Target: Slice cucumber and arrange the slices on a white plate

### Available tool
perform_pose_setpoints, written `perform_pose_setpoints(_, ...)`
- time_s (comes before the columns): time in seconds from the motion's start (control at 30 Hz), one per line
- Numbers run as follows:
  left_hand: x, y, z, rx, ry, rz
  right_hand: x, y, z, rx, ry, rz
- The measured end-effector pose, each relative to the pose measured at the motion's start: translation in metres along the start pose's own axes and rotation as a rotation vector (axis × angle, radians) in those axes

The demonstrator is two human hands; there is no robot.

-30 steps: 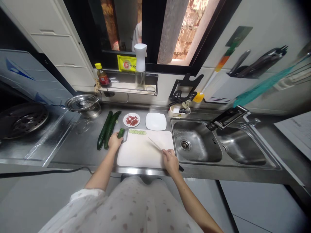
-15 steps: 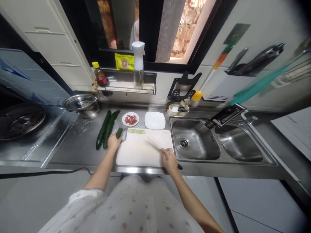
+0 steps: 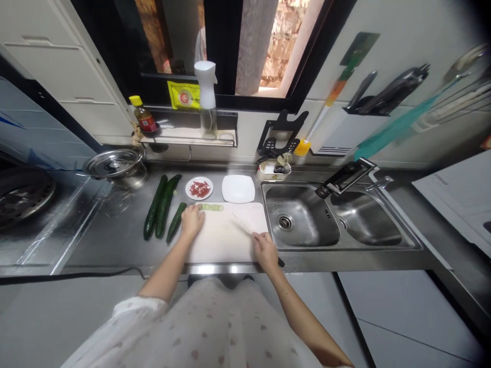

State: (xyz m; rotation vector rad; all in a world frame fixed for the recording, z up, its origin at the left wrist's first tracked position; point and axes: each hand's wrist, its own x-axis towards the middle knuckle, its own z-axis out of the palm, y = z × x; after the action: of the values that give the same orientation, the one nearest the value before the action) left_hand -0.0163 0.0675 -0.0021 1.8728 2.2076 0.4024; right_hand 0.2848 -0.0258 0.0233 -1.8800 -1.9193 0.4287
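Observation:
My left hand [image 3: 192, 221] is over the left edge of the white cutting board [image 3: 226, 240]. Its fingers are apart and reach the left end of a row of cucumber slices [image 3: 212, 207]; nothing shows in its grasp. Just left of this hand, a cut cucumber [image 3: 176, 223] lies on the counter. Two long whole cucumbers [image 3: 165, 209] rest farther left. My right hand [image 3: 266, 251] is closed around the handle of a knife [image 3: 242, 223], whose thin blade points up and left above the board. The black handle end pokes out below the hand.
Behind the board stand a plate of chopped red pieces [image 3: 199, 188] and a white square plate [image 3: 238, 188]. A double sink [image 3: 307, 240] lies to the right. A lidded steel pot [image 3: 115, 166] sits at the left, near the stove. A shelf holds a spray bottle [image 3: 207, 97].
My left hand has let go of the cut cucumber, left it on the counter, and moved right to the slices. My right hand keeps the knife in nearly the same place. The view has shifted slightly.

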Motion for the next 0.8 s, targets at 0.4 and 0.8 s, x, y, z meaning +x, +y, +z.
perform_pose_setpoints(0.4,0.036,0.067,0.029,0.113,-0.202,0.207,-0.006,0.000,-0.009,0.018,-0.068,0.058)
perform_pose_setpoints(0.8,0.017,0.048,0.017,-0.228,-0.270,-0.028,-0.006,-0.001,-0.014,-0.059,-0.175,0.072)
